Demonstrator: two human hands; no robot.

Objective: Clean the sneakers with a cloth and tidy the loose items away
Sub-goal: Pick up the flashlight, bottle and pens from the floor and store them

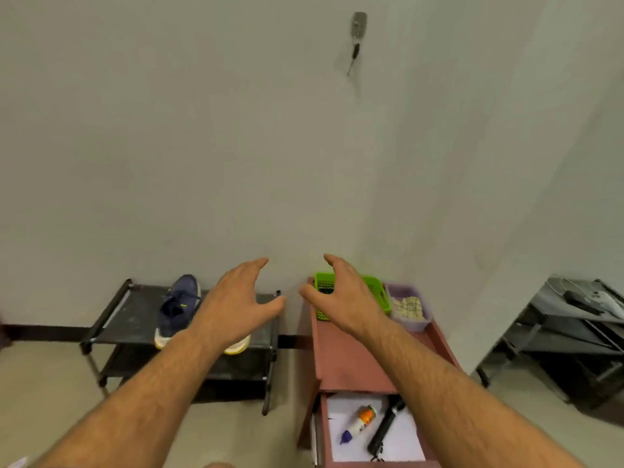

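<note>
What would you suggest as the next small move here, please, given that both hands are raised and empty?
Probably lower the left hand onto the navy sneaker on the black rack: neither it nor the right hand holds anything, and no cleaning cloth is clearly visible.

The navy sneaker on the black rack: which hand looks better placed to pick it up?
Probably the left hand. It hovers open right beside the navy sneaker on the black rack, holding nothing. The right hand, also open and free, is over the green basket on the reddish cabinet, farther away.

left hand (239, 298) | right hand (344, 295) | both outstretched, fingers relaxed, empty
</note>
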